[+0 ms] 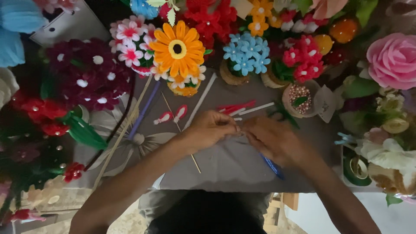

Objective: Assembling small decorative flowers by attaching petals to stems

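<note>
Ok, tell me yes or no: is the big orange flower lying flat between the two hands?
No: the orange flower stands among the bouquets at the far edge, well apart from the left hand and right hand.

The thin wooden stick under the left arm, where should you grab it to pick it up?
Probably by the lower end of the thin wooden stick, coming from the near side. That end pokes out bare on the grey table below the left hand, while its upper part runs under the wrist toward the orange flower, where things are crowded.
</note>
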